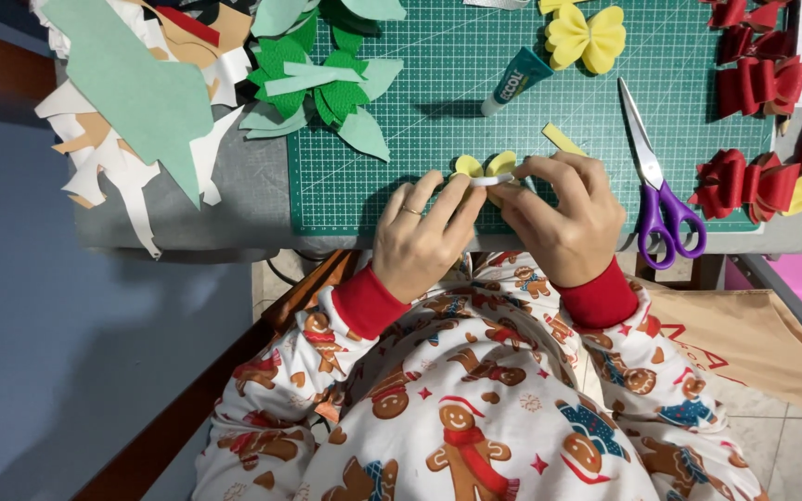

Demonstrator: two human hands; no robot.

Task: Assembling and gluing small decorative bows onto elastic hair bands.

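Note:
Both my hands meet at the near edge of a green cutting mat [475,102]. My left hand [420,237] and my right hand [563,218] pinch a small yellow felt bow [485,167] between their fingertips, with a thin pale strip across its middle. The bow's two lobes stick up above my fingers. A ring sits on my left hand. A loose yellow felt strip [563,139] lies on the mat just beyond my right hand.
Purple-handled scissors [656,176] lie right of my right hand. A glue tube [517,79] and a finished yellow bow [587,37] lie farther back. Red and yellow bows [763,181] pile at the right. Green felt pieces [317,83] and paper scraps [132,102] lie left.

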